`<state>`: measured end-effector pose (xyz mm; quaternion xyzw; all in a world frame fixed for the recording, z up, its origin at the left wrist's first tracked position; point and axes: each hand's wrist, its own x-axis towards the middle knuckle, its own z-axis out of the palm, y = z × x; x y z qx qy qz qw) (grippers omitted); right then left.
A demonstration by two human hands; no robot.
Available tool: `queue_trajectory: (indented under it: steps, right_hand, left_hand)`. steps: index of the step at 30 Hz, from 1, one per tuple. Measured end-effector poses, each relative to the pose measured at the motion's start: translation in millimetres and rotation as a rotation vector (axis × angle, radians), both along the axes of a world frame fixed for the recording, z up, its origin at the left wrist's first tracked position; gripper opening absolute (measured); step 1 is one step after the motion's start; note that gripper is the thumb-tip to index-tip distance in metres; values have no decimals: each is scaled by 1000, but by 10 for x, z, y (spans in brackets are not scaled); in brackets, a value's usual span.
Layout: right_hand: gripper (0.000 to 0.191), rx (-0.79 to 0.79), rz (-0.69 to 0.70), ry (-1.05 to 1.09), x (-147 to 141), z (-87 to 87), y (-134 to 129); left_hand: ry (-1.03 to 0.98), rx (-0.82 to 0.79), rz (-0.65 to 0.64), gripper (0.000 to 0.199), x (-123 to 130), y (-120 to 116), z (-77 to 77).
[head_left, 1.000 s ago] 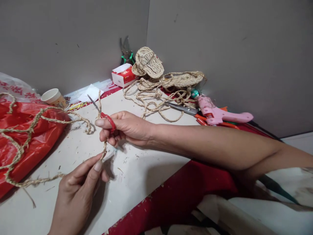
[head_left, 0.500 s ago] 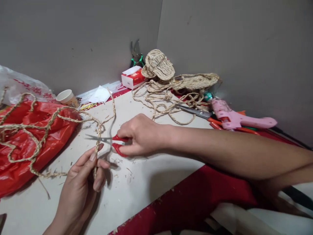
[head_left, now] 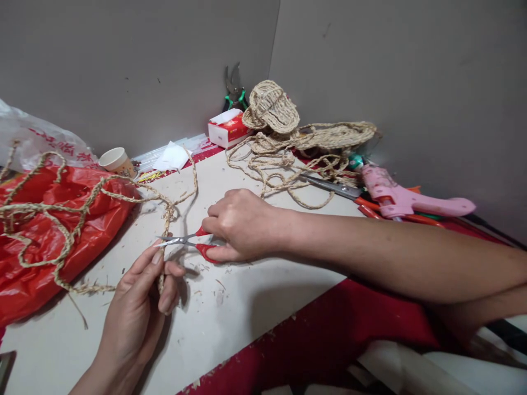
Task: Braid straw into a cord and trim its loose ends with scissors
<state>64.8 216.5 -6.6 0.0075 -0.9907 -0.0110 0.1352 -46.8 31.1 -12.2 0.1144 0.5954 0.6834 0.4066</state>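
My left hand (head_left: pixel 142 296) pinches a braided straw rope (head_left: pixel 167 219) between thumb and fingers, just below the scissors. My right hand (head_left: pixel 239 225) is closed on the red handles of a small pair of scissors (head_left: pixel 181 240). Their blades are slightly apart and cross the rope right above my left fingertips. Whether the rope is between the blades or behind them I cannot tell. More of the rope runs up and left from there, looping over a red plastic bag (head_left: pixel 111 219).
Coiled straw rope (head_left: pixel 337 137) lies at the back, beside a tissue pack (head_left: pixel 228 129) and pruning shears (head_left: pixel 234 90). A pink glue gun (head_left: pixel 411 197) and larger scissors (head_left: pixel 337 186) lie on the right. A paper cup (head_left: pixel 117 162) stands back left. Straw scraps dot the white board (head_left: pixel 230 318).
The scissors have come down the rope, nearer my left fingertips, and their blades have opened a little. My left hand keeps its pinch. The view has shifted slightly.
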Motion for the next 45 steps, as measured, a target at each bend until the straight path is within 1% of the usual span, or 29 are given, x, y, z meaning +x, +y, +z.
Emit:
queue_trajectory:
  steps: [2,6,15,20,24,31,37,45]
  right_hand:
    - [43,4,-15,3,0,3,2]
    - [42,23,-34,-29,-2,1,6]
    - [43,45,-33,-23,-4,-34,-15]
    - [43,2,-58,-89,-23,3,-20]
    - [41,-45,-64,-122,-31,21,-3]
    - [39,-44,-19,-127,-27,30,-4]
    - [38,-45,-13,-157,-14,62,-19]
    - [34,-80,31,-111,-4,51,0]
  left_hand:
    - [-14,-3,16,10,-6,-7,1]
    - [-23,4,28,18,-15,-14,-9]
    - [-2,6,25,19,-12,-4,-44]
    - [16,4,49,20,-14,2,-39]
    - [19,2,35,19,-16,6,-39]
    - [27,9,30,18,-6,3,-50]
    - [31,2,38,18,-13,2,-56]
    - [27,-5,51,21,-3,4,-59]
